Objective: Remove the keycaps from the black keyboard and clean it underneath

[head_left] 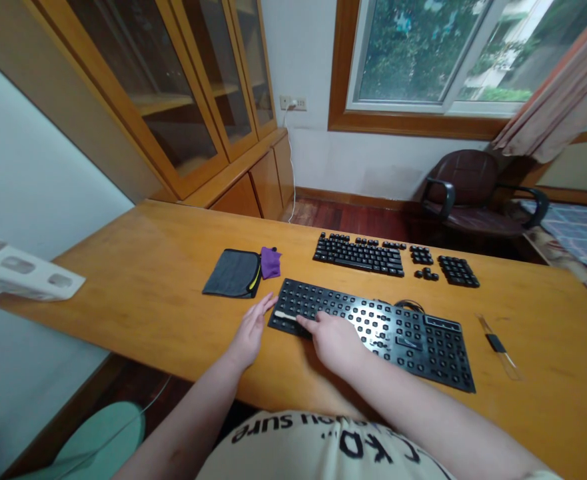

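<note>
A black keyboard with its keycaps off lies in front of me, its bare switches showing. My right hand is over its left half, index finger stretched to the left and the other fingers curled. From that fingertip a thin pale stick-like tool lies along the lower left key rows; its exact kind is too small to tell. My left hand rests with fingers stretched out at the keyboard's left edge, holding nothing. The removed black keycaps stand in keyboard layout farther back.
Left of the keyboard are a grey cloth with a yellow-edged dark border and a purple cloth. A wire keycap puller lies at right. A white holed object juts over the table's left side. A chair stands behind.
</note>
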`<action>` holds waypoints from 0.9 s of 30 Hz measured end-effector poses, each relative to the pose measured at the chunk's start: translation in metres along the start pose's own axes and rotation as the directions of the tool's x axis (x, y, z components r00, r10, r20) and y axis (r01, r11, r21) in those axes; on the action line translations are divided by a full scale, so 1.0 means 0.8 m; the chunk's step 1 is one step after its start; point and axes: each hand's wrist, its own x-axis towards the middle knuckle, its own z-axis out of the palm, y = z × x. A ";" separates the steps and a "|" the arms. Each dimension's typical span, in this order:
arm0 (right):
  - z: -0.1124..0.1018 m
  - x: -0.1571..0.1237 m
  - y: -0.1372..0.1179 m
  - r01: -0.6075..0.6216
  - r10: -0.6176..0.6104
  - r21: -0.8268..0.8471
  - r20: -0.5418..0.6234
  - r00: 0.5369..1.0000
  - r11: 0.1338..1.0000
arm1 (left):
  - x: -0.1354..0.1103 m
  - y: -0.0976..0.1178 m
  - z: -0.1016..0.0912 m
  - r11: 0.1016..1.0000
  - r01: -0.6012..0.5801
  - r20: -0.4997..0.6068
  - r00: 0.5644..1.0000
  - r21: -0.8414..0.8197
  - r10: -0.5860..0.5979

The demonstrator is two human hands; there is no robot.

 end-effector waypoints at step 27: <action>-0.001 -0.040 0.034 0.031 -0.031 0.013 0.050 0.998 0.999 | 0.011 0.010 0.004 0.959 -0.030 0.064 0.998 0.283 0.012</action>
